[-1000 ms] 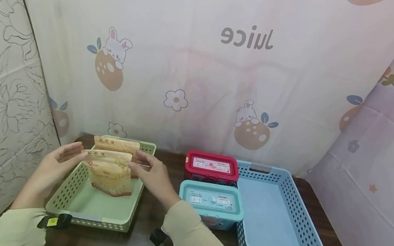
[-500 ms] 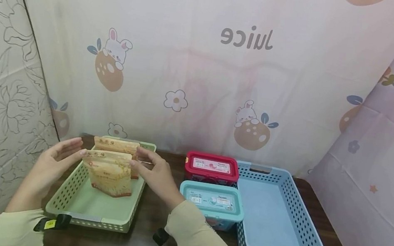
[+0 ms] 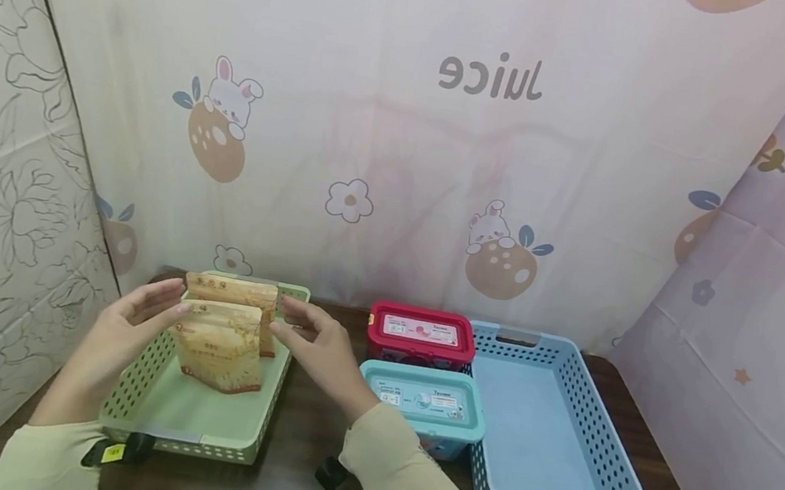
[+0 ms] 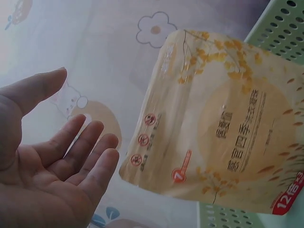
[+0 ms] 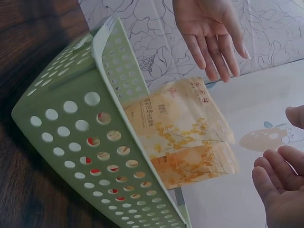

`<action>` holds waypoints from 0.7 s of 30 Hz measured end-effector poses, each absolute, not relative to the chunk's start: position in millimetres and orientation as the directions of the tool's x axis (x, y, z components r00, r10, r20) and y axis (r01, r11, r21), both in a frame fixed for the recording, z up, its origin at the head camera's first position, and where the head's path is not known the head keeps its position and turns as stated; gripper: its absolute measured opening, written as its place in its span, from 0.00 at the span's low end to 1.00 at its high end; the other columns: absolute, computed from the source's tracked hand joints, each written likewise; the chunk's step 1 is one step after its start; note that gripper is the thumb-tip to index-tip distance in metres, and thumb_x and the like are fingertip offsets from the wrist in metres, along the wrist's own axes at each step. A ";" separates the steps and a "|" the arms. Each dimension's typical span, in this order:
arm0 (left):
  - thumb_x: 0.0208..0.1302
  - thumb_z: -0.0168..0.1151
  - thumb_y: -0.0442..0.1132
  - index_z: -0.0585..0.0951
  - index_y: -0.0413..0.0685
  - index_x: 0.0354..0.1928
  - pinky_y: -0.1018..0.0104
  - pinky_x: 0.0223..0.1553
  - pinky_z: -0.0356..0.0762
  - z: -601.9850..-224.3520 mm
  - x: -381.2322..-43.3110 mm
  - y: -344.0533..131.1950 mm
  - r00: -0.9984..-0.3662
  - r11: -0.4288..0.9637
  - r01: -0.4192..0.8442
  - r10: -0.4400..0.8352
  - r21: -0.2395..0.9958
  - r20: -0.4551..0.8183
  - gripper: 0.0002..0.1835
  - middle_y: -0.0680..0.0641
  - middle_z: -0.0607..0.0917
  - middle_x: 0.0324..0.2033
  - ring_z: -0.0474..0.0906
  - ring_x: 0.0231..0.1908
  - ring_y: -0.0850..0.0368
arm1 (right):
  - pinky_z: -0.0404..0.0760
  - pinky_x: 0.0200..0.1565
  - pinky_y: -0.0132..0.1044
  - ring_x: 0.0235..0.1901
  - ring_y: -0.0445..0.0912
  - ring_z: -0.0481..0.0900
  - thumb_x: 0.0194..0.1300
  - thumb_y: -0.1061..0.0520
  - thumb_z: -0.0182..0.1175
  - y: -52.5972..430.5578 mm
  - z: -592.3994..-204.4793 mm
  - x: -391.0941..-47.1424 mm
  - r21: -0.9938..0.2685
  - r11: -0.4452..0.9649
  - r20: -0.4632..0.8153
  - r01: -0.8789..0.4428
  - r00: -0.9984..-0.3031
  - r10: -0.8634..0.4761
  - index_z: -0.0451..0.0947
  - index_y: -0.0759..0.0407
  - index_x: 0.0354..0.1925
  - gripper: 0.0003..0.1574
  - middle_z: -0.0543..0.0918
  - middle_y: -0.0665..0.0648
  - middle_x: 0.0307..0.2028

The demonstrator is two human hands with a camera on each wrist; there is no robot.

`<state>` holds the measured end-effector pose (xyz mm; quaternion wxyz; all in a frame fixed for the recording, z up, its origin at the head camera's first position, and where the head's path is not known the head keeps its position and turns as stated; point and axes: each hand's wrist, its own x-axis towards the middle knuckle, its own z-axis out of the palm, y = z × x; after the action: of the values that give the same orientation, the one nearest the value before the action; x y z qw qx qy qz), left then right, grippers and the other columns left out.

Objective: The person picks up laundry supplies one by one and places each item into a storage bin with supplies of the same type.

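Two yellow stand-up pouches stand one behind the other in the green basket [image 3: 187, 417]. The front pouch [image 3: 220, 346] leans back slightly; the rear pouch [image 3: 265, 294] is partly hidden behind it. My left hand [image 3: 125, 325] is beside the front pouch's upper left corner, fingers loosely spread. In the left wrist view a gap shows between this hand [image 4: 61, 161] and the pouch [image 4: 218, 123]. On the pouches' right side is my right hand [image 3: 320, 352], fingers relaxed. The right wrist view shows that hand [image 5: 285, 185] apart from both pouches, holding nothing.
Right of the green basket stand a red lidded box [image 3: 421, 334] and, in front of it, a turquoise lidded box [image 3: 421, 404]. Both adjoin a blue perforated basket [image 3: 549, 418]. Behind the dark wooden table [image 3: 294, 432] hangs a printed curtain [image 3: 405, 155].
My right hand has drawn away to the right from the front pouch's edge. My left hand has shifted slightly right and upward. Both pouches stay standing in place.
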<state>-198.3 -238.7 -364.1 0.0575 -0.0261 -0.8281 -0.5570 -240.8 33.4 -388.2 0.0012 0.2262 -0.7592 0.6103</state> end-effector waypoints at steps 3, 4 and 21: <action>0.73 0.58 0.55 0.58 0.41 0.77 0.34 0.65 0.61 -363.9 -199.2 -233.0 -0.992 0.374 0.121 0.004 0.919 0.129 0.40 0.36 0.63 0.72 0.58 0.71 0.37 | 0.78 0.57 0.37 0.58 0.47 0.78 0.68 0.45 0.66 37.1 -389.8 -241.6 -0.925 0.154 0.281 -0.347 -0.898 -0.338 0.76 0.47 0.66 0.30 0.80 0.53 0.59; 0.73 0.58 0.55 0.58 0.41 0.76 0.35 0.65 0.61 -364.1 -200.2 -231.2 -0.991 0.377 0.127 0.013 0.917 0.132 0.40 0.37 0.63 0.72 0.58 0.71 0.37 | 0.78 0.57 0.37 0.57 0.46 0.79 0.68 0.46 0.66 38.7 -390.3 -241.9 -0.925 0.154 0.282 -0.347 -0.899 -0.335 0.76 0.47 0.66 0.29 0.81 0.53 0.59; 0.72 0.61 0.53 0.64 0.42 0.73 0.76 0.54 0.69 -370.5 -209.2 -199.3 -0.985 0.326 0.163 0.111 0.931 0.134 0.36 0.40 0.68 0.70 0.62 0.69 0.43 | 0.79 0.58 0.41 0.60 0.52 0.77 0.68 0.45 0.66 84.5 -396.6 -236.8 -0.926 0.199 0.252 -0.321 -0.917 -0.310 0.73 0.49 0.68 0.33 0.79 0.52 0.61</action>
<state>-209.2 -199.3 -370.5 0.0228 -0.0844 -0.8139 -0.5744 -236.8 84.5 -396.6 0.0049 0.2037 -0.7743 0.5992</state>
